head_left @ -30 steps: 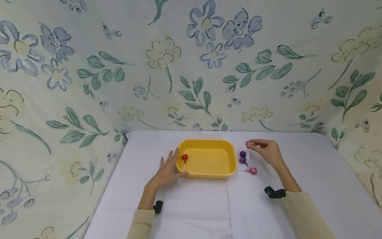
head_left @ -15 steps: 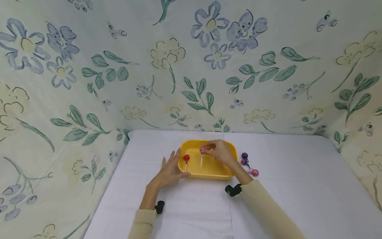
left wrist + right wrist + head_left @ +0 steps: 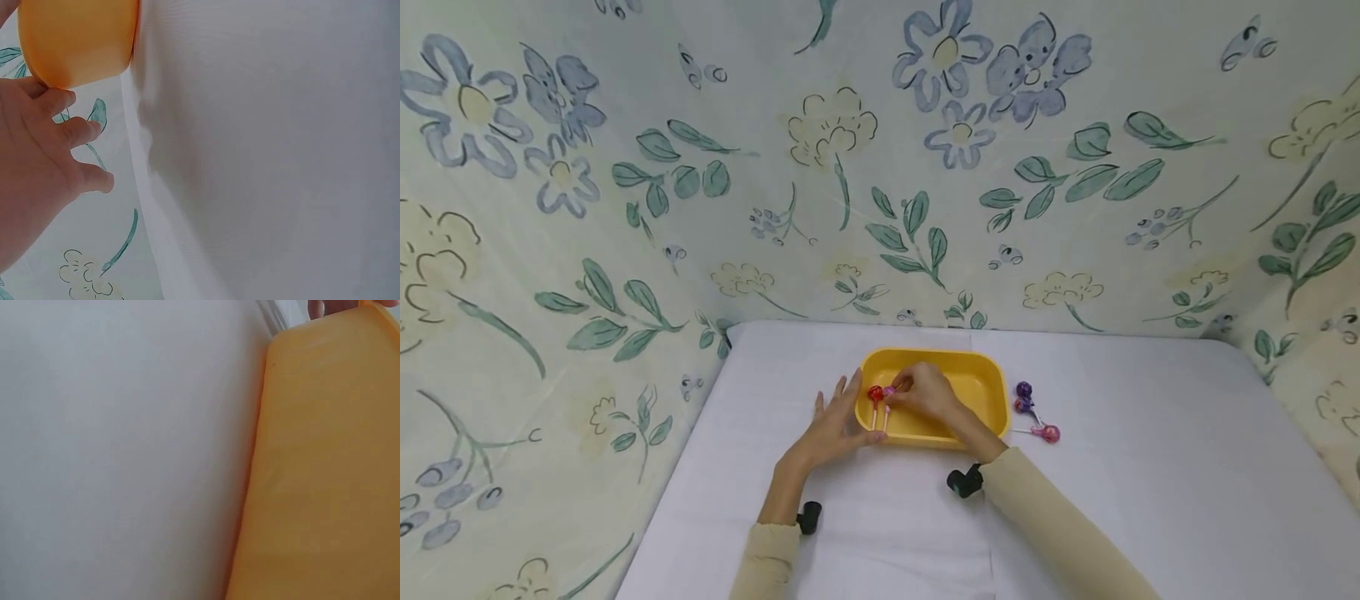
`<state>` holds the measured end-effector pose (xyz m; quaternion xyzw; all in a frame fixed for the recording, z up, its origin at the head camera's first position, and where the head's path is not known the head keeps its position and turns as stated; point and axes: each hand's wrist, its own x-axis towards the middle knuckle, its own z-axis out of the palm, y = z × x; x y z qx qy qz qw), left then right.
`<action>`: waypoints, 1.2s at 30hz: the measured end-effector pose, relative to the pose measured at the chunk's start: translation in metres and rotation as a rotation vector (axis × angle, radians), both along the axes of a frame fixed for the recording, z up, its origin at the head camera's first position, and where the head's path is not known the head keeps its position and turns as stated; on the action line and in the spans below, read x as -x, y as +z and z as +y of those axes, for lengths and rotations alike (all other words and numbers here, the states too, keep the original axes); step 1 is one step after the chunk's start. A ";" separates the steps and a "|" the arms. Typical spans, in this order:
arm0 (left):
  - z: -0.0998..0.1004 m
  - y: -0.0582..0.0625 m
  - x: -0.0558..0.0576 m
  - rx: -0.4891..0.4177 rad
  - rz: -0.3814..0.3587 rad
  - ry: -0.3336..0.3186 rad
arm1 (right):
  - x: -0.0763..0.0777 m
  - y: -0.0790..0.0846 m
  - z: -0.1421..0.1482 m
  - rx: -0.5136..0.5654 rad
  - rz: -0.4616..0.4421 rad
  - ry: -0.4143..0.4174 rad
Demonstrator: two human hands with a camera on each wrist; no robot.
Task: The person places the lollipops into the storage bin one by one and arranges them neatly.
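A yellow plastic tray (image 3: 981,400) lies on the white-covered table in the head view. My right hand (image 3: 927,392) reaches over its inside and pinches a pink lollipop (image 3: 889,391) by the candy end, stick pointing toward me. Right beside it, a red lollipop (image 3: 876,393) lies in the tray's left end. My left hand (image 3: 829,435) rests against that end, fingers spread, thumb at the front rim. In the left wrist view its fingertips touch the tray's wall (image 3: 81,44). The right wrist view shows mostly the tray's outer wall (image 3: 325,462); the right fingers' grip is hidden there.
To the right of the tray lie two purple lollipops (image 3: 1024,390) and another pink lollipop (image 3: 1051,433), close together. The white tablecloth (image 3: 1150,467) ends at a flower-patterned fabric backdrop (image 3: 820,217) behind and to the left.
My right hand has carried the pink lollipop from the group on the right into the tray, then further left beside the red lollipop. The left hand stays at the tray's end.
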<state>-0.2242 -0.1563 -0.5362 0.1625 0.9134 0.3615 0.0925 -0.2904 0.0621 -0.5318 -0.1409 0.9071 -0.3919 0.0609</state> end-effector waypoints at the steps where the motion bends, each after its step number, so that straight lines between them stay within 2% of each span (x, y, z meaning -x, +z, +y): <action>1: 0.000 0.001 0.000 0.001 -0.006 0.000 | 0.000 0.000 0.000 -0.001 0.003 0.001; 12: -0.002 0.002 0.000 -0.007 -0.015 -0.028 | 0.002 -0.004 0.004 -0.022 -0.017 -0.003; 21: -0.002 0.003 0.000 -0.017 -0.024 -0.026 | -0.001 0.004 0.010 -0.021 -0.059 -0.021; 24: 0.000 0.003 -0.001 -0.018 -0.029 -0.020 | -0.004 0.015 0.029 0.007 -0.032 -0.032; 27: 0.002 0.004 -0.002 -0.013 -0.034 -0.010 | -0.009 0.029 0.057 0.057 0.042 -0.053; 32: 0.004 0.004 -0.002 0.005 -0.043 0.005 | -0.017 0.044 0.119 0.106 0.178 -0.195; 36: 0.003 0.005 -0.003 0.006 -0.041 0.010 | -0.021 0.040 0.173 0.074 0.249 -0.289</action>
